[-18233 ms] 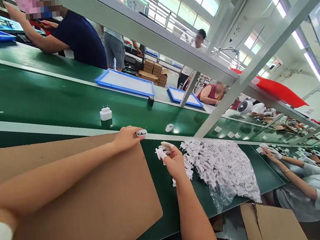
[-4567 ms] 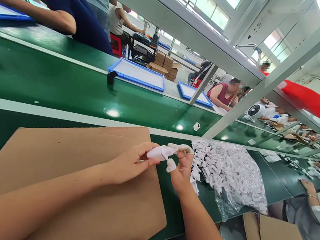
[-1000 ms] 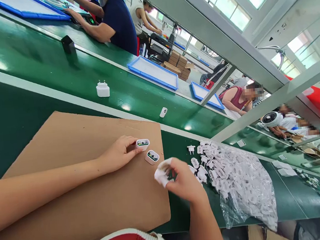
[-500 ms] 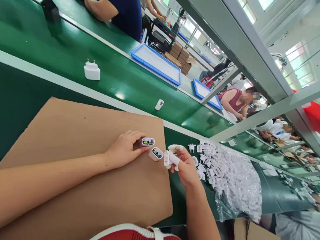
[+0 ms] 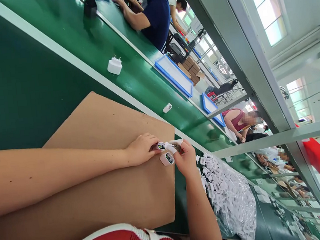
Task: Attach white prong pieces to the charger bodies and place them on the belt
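Note:
My left hand (image 5: 142,149) grips a white charger housing (image 5: 161,146) at its sides; the open end, with electronics inside, faces right. A second white charger housing (image 5: 167,158) stands just below it on the cardboard sheet (image 5: 121,191), its inner parts also exposed. White finger covers are on my right hand (image 5: 185,157), whose fingers pinch a small white plug cap close to the held housing's open end. Those fingers mostly hide the cap, and whether it touches the housing I cannot tell. Many similar white plug caps (image 5: 229,192) spill from a clear plastic bag right of my forearm.
Beyond the cardboard runs a green conveyor belt (image 5: 142,84) carrying a white pronged charger (image 5: 114,66) and a small white housing (image 5: 167,108). Blue-rimmed trays (image 5: 174,75) line its far side. A grey metal frame (image 5: 263,136) crosses at right. Co-workers sit across the belt.
My right hand has brought the plug cap left, up to the housing in my left hand. The view has swung, so the bench appears tilted more steeply.

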A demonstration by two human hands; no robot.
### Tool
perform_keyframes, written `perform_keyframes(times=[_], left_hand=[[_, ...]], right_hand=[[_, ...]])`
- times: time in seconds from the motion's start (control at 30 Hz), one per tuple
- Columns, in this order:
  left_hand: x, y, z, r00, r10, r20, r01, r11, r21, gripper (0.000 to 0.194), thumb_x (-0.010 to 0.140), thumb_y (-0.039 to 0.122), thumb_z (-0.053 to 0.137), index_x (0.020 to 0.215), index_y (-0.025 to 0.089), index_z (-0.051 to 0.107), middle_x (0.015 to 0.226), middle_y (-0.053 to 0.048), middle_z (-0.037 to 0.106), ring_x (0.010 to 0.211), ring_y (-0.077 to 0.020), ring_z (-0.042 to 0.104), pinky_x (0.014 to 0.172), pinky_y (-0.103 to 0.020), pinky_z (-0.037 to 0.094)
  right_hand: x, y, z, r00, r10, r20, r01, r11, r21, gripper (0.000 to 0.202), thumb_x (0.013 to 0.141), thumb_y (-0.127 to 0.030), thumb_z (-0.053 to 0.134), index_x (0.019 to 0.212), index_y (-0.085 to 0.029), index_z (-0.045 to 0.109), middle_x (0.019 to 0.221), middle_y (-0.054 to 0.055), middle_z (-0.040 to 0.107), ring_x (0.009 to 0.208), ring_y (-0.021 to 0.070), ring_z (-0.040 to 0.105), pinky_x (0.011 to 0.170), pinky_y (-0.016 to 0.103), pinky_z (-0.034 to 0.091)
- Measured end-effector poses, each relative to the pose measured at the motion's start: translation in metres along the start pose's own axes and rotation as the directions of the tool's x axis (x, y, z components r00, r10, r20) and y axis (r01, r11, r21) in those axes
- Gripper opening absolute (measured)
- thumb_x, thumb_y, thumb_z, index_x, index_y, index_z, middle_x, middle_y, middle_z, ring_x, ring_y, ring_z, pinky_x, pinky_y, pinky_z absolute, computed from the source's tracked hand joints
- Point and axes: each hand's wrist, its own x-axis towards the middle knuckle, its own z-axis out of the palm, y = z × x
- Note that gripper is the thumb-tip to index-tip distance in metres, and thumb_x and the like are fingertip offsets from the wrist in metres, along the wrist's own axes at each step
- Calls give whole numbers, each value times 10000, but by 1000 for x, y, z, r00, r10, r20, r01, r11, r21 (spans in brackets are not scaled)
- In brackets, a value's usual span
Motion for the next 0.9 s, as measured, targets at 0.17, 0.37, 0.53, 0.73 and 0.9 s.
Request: perform_keyframes(times=[0.17,0.37,0.53,0.73,0.9], left_hand=[[0,-2,0,999,39,19,-39,999,21,157,957,316,616,977,193,712,992,-70,726,973,-280,591,842,-385,452],[-1,-7,4,999,46,6,-46,999,29,121,945,276,640,968,195,727,969,-64,727,959,-276,591,843,-381,455],[2,-8,4,999,39,15,-39,999,24,147,947,318,641,921,202,727,965,-61,725,947,-267,603,834,-372,456],[2,-6,5,1000,26,2,-26,999,31,212,927,376,611,890,192,709,910,-75,711,915,-274,621,811,-385,465],[5,-2,2,1000,-30,8,30,1000,7,236,833,412,644,921,214,739,932,-72,744,923,-284,664,832,-388,512]], right_hand=[[10,1,10,970,-209,123,241,890,-388,305,804,-46,568,961,-224,760,863,41,626,855,214,547,731,310,439],[15,8,16,948,-230,218,307,837,-452,259,728,27,514,732,-213,613,814,22,578,782,185,538,680,284,385],[19,7,16,942,-252,222,335,760,-557,231,696,8,556,667,-222,560,756,17,579,757,193,509,663,303,346],[13,2,30,974,-189,124,226,798,-558,236,739,-18,578,777,-220,692,797,35,643,818,217,545,730,324,387],[-1,12,21,995,-97,-10,89,944,-317,386,842,-185,671,1225,-219,709,1031,72,718,974,250,615,878,347,486]])
